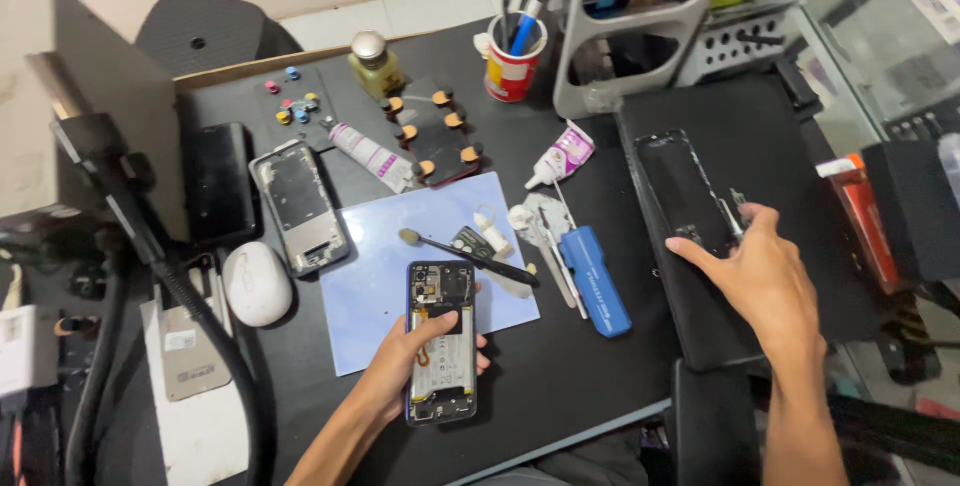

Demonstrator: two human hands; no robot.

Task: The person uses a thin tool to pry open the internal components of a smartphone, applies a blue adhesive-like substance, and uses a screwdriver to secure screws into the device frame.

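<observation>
My left hand (400, 366) grips an opened phone (441, 341) with its back cover off, battery and circuit board showing, held over the near edge of a pale blue mat (370, 246). My right hand (760, 271) rests on a black pad (790, 146) at the right, fingers pinched on thin metal tweezers (737, 211) beside a black phone frame (680, 186) lying on that pad. A black brush (465, 251) lies across the blue mat just above the held phone.
A blue tool (595, 281), glue tubes (372, 156) (562, 154), a phone clamped with several orange clips (435, 131), another open phone shell (300, 206), a white mouse (257, 283), a cup of pens (514, 58) and a grey rack (640, 26) crowd the dark table.
</observation>
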